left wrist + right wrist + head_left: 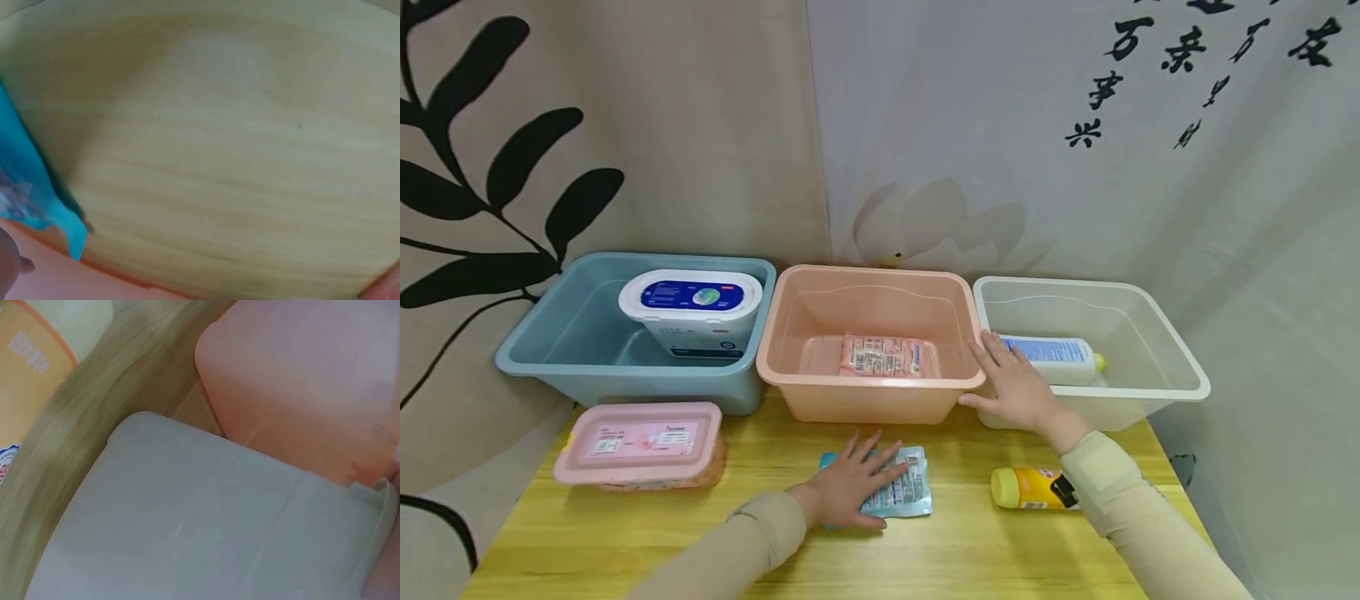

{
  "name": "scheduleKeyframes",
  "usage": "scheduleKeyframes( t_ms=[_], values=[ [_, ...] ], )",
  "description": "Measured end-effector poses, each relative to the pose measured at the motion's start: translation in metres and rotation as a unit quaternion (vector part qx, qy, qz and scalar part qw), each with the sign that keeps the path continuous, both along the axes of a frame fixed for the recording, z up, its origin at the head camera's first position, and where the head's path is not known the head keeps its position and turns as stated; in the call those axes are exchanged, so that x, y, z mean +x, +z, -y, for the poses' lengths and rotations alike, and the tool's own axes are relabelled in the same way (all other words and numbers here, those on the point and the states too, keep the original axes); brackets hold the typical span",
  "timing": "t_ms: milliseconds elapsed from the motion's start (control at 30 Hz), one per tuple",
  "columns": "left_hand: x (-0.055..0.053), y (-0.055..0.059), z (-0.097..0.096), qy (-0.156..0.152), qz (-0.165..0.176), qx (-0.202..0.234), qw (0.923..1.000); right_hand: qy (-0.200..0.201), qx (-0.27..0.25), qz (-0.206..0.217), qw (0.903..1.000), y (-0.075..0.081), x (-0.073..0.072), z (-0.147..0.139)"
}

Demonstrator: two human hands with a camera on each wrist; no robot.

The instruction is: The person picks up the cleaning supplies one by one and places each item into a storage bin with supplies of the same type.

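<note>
On a wood-grain table, the left hand lies spread wide on a crinkly blue pouch; at its two o'clock the right hand, fingers extended, seemingly touches a smooth white bin. A cylindrical yellow bottle lies at three o'clock, wood showing between.

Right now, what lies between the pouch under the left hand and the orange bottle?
In the head view, only bare tabletop lies between pouch and orange bottle.

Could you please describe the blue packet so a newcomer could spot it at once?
On the table, in front of the peach bin, lies the packet, partly under the left hand. Unlike the pink box and yellow bottle on either side, it is flat and blue.
</note>
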State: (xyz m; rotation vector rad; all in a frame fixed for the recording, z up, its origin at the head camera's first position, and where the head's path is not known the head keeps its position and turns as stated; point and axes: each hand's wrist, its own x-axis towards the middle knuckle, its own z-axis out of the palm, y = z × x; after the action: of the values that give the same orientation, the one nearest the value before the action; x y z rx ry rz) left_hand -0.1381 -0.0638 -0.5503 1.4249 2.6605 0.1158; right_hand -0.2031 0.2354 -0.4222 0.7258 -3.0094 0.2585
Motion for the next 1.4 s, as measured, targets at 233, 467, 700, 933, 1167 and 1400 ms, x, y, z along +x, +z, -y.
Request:
scheduleKeyframes(
  t_ms=[233,467,700,933,1167,1400],
  values=[
    [0.000,-0.008,-0.003,0.007,0.017,-0.019,0.9996,-0.002,0.012,0.009,0.9999,0.002,0.000,0.002],
    [-0.001,-0.012,-0.002,-0.002,0.023,-0.001,0.9997,-0.001,0.016,0.006,0.9999,0.002,0.000,0.001],
    [-0.002,-0.012,-0.001,-0.017,0.016,-0.013,0.9997,0.000,0.015,0.002,0.9999,0.002,0.000,0.002],
    [-0.002,-0.010,0.001,-0.034,0.001,-0.020,0.9992,0.002,0.011,0.002,0.9999,0.001,0.001,0.001],
    [0.001,-0.005,0.003,-0.043,-0.006,-0.025,0.9988,0.042,0.001,-0.014,0.9990,0.005,0.005,-0.003],
    [0.003,0.004,0.003,-0.046,-0.019,-0.028,0.9984,0.077,0.000,0.007,0.9970,0.011,0.008,-0.009]
  ],
)
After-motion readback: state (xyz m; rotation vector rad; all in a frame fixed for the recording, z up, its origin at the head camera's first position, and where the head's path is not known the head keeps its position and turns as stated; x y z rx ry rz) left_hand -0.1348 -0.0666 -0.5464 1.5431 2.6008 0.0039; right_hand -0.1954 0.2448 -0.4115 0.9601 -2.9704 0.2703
